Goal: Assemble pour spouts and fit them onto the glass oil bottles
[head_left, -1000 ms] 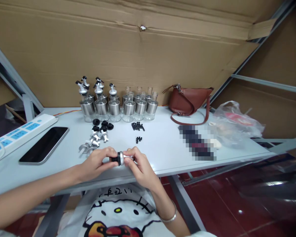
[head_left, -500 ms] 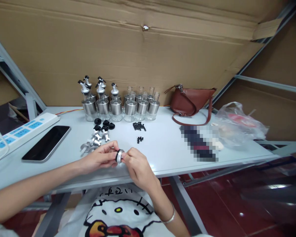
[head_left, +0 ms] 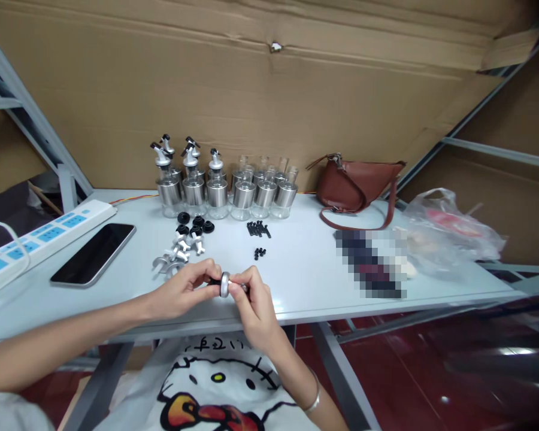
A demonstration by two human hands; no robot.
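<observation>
Between my hands, over the table's front edge, is a silver pourer spout (head_left: 225, 285) with a black stopper on its left side. The fingers of my left hand (head_left: 191, 288) pinch the black stopper end. My right hand (head_left: 255, 299) grips the narrow silver spout end, partly hidden by its fingers. Just beyond my left hand lie several loose silver spout pieces (head_left: 179, 248) and, behind them, black stoppers (head_left: 197, 226). Small black levers (head_left: 259, 228) and tiny black caps (head_left: 260, 252) lie in two groups to the right.
Glass bottles with steel bands (head_left: 244, 194) stand in rows at the back, several with pourers fitted. A phone (head_left: 94, 254) and a power strip (head_left: 49, 236) lie left. To the right are a brown handbag (head_left: 359, 185), a blurred-out dark item (head_left: 368, 263) and a plastic bag (head_left: 453, 227).
The spout piece has turned, so its black stopper now points left and the narrow end points right. My right fingers have shifted along it. The whole view has moved slightly.
</observation>
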